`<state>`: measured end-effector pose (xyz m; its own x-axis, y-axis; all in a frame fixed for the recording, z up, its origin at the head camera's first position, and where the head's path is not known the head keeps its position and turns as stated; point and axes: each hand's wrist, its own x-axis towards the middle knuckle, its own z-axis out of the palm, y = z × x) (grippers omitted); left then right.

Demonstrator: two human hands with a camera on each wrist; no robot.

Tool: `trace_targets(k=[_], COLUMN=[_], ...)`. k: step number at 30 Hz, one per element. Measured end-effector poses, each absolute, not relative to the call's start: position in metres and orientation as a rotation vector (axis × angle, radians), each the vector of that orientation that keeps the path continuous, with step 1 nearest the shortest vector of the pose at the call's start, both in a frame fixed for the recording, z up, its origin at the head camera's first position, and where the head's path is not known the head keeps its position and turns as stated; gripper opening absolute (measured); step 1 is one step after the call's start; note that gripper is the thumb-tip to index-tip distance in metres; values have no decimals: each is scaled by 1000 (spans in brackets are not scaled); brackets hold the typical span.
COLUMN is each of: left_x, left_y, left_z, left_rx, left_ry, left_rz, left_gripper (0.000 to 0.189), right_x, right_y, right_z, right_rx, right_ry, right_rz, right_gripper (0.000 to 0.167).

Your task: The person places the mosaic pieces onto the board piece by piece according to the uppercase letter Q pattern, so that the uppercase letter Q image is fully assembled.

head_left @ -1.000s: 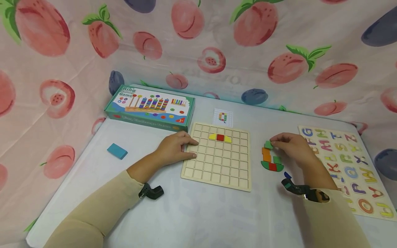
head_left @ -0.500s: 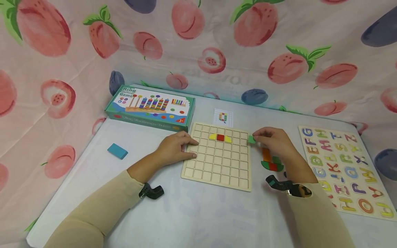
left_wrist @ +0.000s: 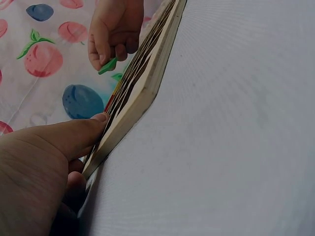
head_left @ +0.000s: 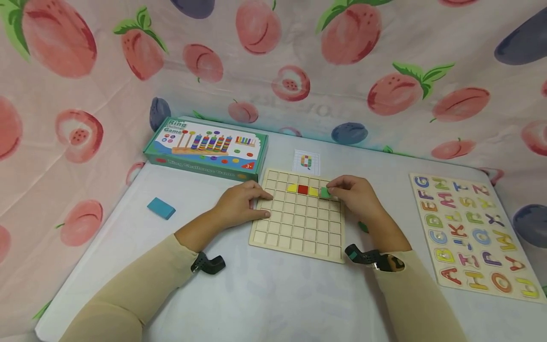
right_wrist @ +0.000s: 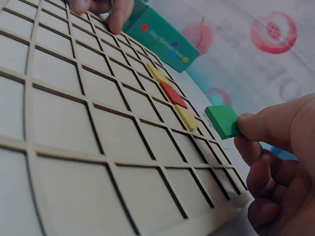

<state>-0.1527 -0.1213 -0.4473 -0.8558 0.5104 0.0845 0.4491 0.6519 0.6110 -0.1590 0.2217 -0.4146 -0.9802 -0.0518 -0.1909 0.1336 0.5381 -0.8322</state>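
Note:
A wooden grid board [head_left: 295, 223] lies on the table. Two yellow corner pieces and a red square [head_left: 303, 190] form a row in its cells. My right hand [head_left: 356, 194] pinches a green square tile [right_wrist: 222, 121] between thumb and fingers, just right of the row. The tile appears raised off the board in the right wrist view. At the board's left edge, my left hand [head_left: 239, 204] rests with thumb and index finger extended onto the edge; its other fingers are partly hidden. A dark green piece [head_left: 363, 227] shows beside my right forearm, which covers most pieces there.
Behind the board lies a small pattern card [head_left: 306, 162]. A green Ring Challenge Game box [head_left: 207, 149] stands at the back left, with a blue block [head_left: 161, 208] in front of it. An alphabet board [head_left: 478, 237] lies on the right.
My right hand has taken the green square tile from the pieces on the right and carried it left over the grid board. My left hand stays at the board's left edge.

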Motion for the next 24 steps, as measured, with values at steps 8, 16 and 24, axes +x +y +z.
trace_targets(k=[8, 16, 24], left_x=[-152, -153, -153], left_y=[-121, -122, -121], left_z=[-448, -448, -449], left_rx=[796, 800, 810], left_ry=[2770, 2768, 2771], left_rz=[982, 987, 984], left_gripper=[41, 42, 43], right_x=[-155, -150, -146], right_y=[204, 194, 189], right_z=[-419, -424, -433], right_rx=[34, 78, 75], right_ry=[2590, 2640, 2758], right_rz=[-1419, -1392, -1260], right_gripper=[16, 13, 11])
